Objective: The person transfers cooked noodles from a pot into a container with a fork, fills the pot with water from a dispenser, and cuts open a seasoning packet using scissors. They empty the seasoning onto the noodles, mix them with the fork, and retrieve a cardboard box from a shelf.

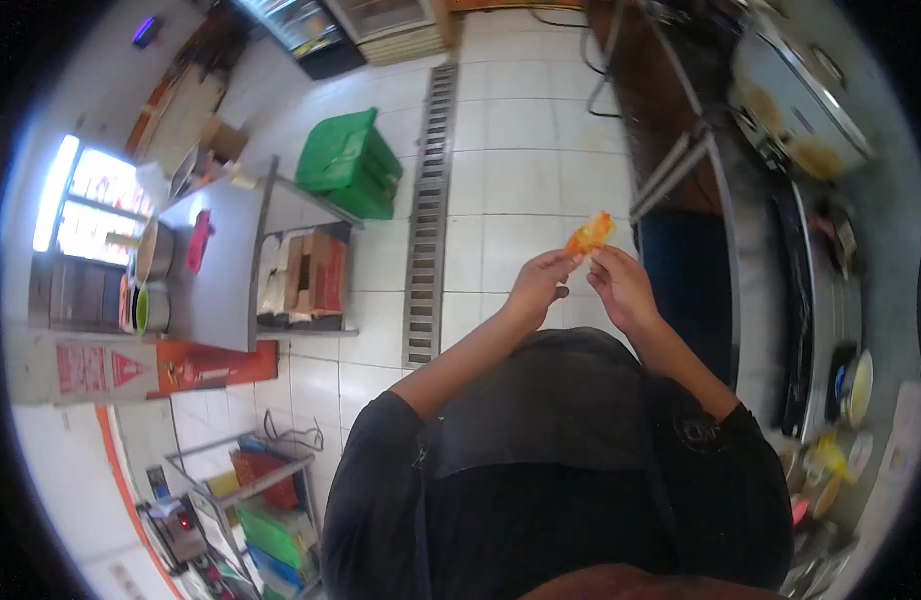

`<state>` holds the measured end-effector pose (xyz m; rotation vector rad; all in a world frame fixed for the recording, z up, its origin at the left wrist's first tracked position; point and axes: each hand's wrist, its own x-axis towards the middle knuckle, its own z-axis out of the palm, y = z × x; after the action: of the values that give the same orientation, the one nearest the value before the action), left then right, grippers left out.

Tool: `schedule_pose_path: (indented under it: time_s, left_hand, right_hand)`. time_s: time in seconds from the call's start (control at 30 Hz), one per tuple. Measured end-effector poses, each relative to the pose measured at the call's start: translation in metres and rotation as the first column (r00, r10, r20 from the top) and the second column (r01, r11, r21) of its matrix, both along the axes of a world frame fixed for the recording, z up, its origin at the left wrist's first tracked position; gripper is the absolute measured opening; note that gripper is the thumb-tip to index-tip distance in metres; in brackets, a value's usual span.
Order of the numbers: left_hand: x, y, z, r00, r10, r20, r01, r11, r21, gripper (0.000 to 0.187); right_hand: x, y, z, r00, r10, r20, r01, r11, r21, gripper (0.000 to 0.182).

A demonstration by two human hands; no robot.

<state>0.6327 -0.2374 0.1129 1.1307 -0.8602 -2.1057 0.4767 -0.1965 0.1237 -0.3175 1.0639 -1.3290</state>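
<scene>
Both of my hands meet in front of my dark apron (550,400), over the tiled floor. Between their fingertips is a small orange and pale yellow piece of food (592,233), tilted up to the right; its exact kind is too blurred to tell. My left hand (542,282) pinches its lower left end with thumb and fingers. On the right side, my right hand (622,283) has its fingertips closed on the lower edge of the same piece.
A floor drain grate (429,220) runs ahead, with a green bin (352,163) beside it. To the left stands a metal table (220,265) with a pink-handled item (199,240). Along the right are a metal-framed counter (720,200), a large pot (800,100) and a stove.
</scene>
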Motion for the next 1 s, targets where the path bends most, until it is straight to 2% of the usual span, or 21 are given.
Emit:
schedule_pose_path:
  time_s: [0.13, 0.17, 0.27, 0.33, 0.37, 0.4, 0.43, 0.47, 0.5, 0.6, 0.63, 0.73, 0.87, 0.93, 0.97, 1.0]
  left_hand:
    - [0.039, -0.068, -0.016, 0.979, -0.112, 0.172, 0.14, 0.978, -0.157, 0.038]
    - [0.048, -0.089, -0.029, 0.972, -0.13, 0.194, 0.168, 0.967, -0.194, 0.047]
    - [0.082, -0.15, -0.06, 0.929, -0.049, 0.368, 0.155, 0.952, -0.264, 0.052]
    - [0.116, -0.186, -0.106, 0.894, 0.072, 0.443, 0.068, 0.954, -0.291, 0.054]
    - [0.135, -0.209, -0.119, 0.873, 0.145, 0.466, 0.01, 0.949, -0.315, 0.055]
    - [0.159, -0.234, -0.127, 0.868, 0.141, 0.476, -0.058, 0.981, -0.185, 0.056]
    - [0.186, -0.248, -0.133, 0.863, 0.126, 0.489, -0.123, 0.992, -0.038, 0.059]
    - [0.21, -0.26, -0.135, 0.837, 0.168, 0.521, -0.215, 0.976, 0.029, 0.06]
    - [0.24, -0.276, -0.154, 0.834, 0.256, 0.489, -0.314, 0.949, 0.038, 0.053]
    - [0.32, -0.318, -0.139, 0.759, 0.388, 0.524, -0.472, 0.881, 0.032, 0.054]
    - [0.349, -0.333, -0.15, 0.753, 0.417, 0.509, -0.487, 0.874, 0.005, 0.055]
    - [0.42, -0.383, -0.179, 0.717, 0.362, 0.596, -0.428, 0.903, -0.034, 0.057]
    - [0.494, -0.477, -0.252, 0.671, 0.404, 0.622, -0.496, 0.868, -0.028, 0.066]
    - [0.538, -0.529, -0.353, 0.491, 0.333, 0.805, -0.475, 0.877, -0.073, 0.078]
    - [0.556, -0.545, -0.375, 0.433, 0.448, 0.782, -0.526, 0.83, -0.184, 0.093]
    - [0.57, -0.559, -0.386, 0.429, 0.47, 0.771, -0.57, 0.803, -0.172, 0.096]
  right_hand:
    - [0.009, -0.07, -0.031, 0.994, 0.092, 0.055, -0.094, 0.995, 0.031, 0.009]
    - [0.013, -0.089, -0.034, 0.992, 0.103, 0.074, -0.107, 0.993, 0.052, 0.009]
    - [0.014, -0.158, -0.057, 0.983, 0.129, 0.128, -0.141, 0.986, 0.093, 0.008]
    - [0.013, -0.207, -0.08, 0.978, 0.155, 0.143, -0.168, 0.982, 0.086, 0.008]
    - [0.011, -0.237, -0.096, 0.965, 0.24, 0.109, -0.244, 0.97, 0.022, 0.007]
    - [0.02, -0.269, -0.093, 0.968, 0.209, 0.136, -0.224, 0.969, 0.107, 0.006]
    - [0.029, -0.302, -0.084, 0.964, 0.243, 0.111, -0.254, 0.962, 0.102, 0.005]
    - [0.041, -0.325, -0.077, 0.958, 0.269, 0.1, -0.28, 0.953, 0.115, 0.005]
    - [0.054, -0.355, -0.07, 0.948, 0.31, 0.076, -0.315, 0.946, 0.07, 0.005]
    - [0.102, -0.451, -0.053, 0.906, 0.422, 0.045, -0.422, 0.907, -0.014, 0.004]
    - [0.12, -0.48, -0.047, 0.895, 0.442, 0.056, -0.442, 0.897, -0.017, 0.005]
    - [0.172, -0.549, -0.036, 0.88, 0.471, 0.057, -0.47, 0.882, -0.029, 0.006]
    - [0.232, -0.624, -0.058, 0.871, 0.484, 0.082, -0.483, 0.875, -0.035, 0.007]
    - [0.267, -0.646, -0.068, 0.887, 0.455, 0.079, -0.456, 0.89, 0.006, 0.009]
    - [0.276, -0.656, -0.063, 0.908, 0.416, 0.052, -0.419, 0.905, 0.072, 0.01]
    - [0.28, -0.667, -0.067, 0.917, 0.4, 0.009, -0.398, 0.909, 0.123, 0.01]
